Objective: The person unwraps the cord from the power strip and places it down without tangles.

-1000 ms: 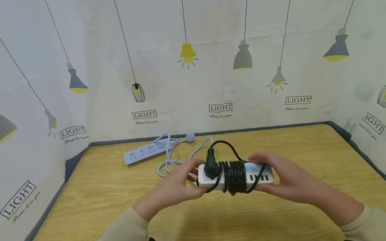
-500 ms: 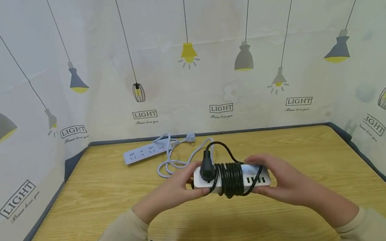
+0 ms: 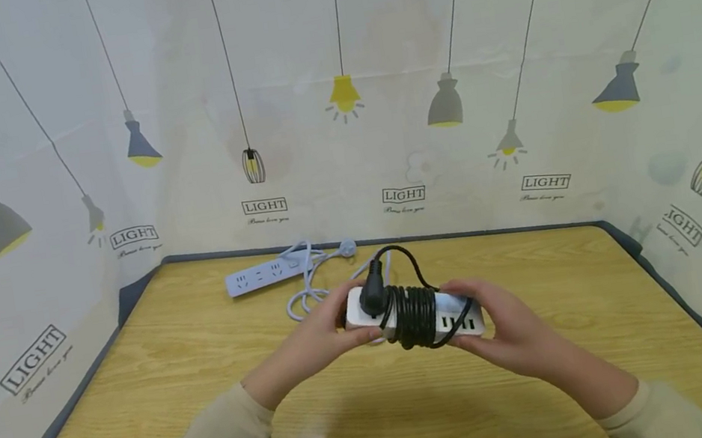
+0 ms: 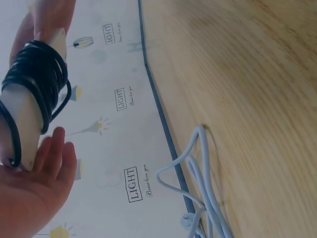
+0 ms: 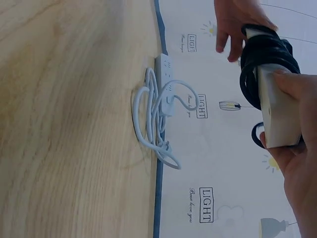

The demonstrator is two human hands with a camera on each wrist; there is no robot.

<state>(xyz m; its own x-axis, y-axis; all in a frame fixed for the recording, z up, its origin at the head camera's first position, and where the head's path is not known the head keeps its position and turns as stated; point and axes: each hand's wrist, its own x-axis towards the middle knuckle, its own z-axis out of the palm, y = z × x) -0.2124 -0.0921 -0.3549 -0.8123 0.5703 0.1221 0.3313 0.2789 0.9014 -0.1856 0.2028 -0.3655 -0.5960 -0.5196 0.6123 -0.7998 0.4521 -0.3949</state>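
Both hands hold up a white power strip (image 3: 456, 307) above the table. Its black cord (image 3: 415, 315) is wound several times round the middle, and the black plug (image 3: 373, 290) sits on the strip's left part. My left hand (image 3: 322, 337) grips the left end, thumb along the near edge. At the right end, beside a row of USB ports, my right hand (image 3: 515, 327) holds the strip between thumb and fingers. In the right wrist view the strip's underside (image 5: 280, 111) shows, with the cord coils (image 5: 267, 57) round it.
A second power strip (image 3: 257, 277), pale bluish-white, lies at the back left of the wooden table (image 3: 209, 361). Its loose cord (image 5: 148, 119) is looped beside it, with the plug (image 3: 347, 247) near the back edge. A curtain printed with lamps (image 3: 392, 129) surrounds the table.
The held strip has shifted slightly left and tilted a little, its right end lower. Both hands have moved with it and keep their grip. The second strip stays put.
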